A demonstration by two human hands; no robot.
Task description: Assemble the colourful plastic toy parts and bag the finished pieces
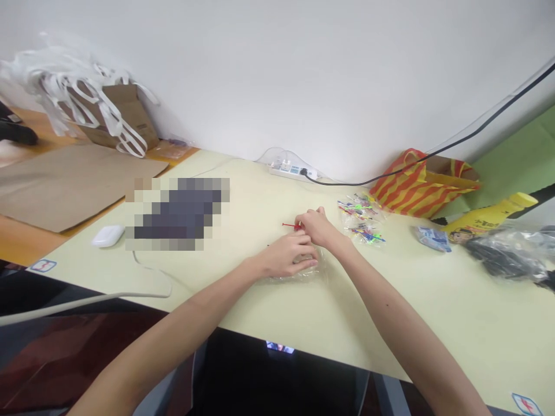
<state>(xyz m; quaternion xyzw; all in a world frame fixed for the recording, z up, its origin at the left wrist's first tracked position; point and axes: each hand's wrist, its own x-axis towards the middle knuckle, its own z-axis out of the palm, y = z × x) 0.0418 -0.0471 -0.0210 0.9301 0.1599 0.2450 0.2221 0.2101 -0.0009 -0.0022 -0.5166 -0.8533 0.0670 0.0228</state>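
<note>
My right hand [318,227] is bent over the tabletop, its fingers closed on a small thin red plastic piece [288,225] with a stick-like end pointing left. Just in front of it, my left hand [291,255] lies with curled fingers on a clear plastic bag [299,276], gripping it. The left fingertips nearly meet the right hand beside the red piece. Both hands partly cover the bag, so what is inside it cannot be made out. To the right lie clear bags of small multicoloured plastic pieces [361,218].
A power strip [292,170] with a black cable runs along the wall. On the right are a red-and-yellow striped bag [405,188], a yellow bottle-shaped packet [489,218] and a blue packet [433,238]. At left are a white earphone case [108,236], a pixelated dark object [180,215] and cardboard [73,182].
</note>
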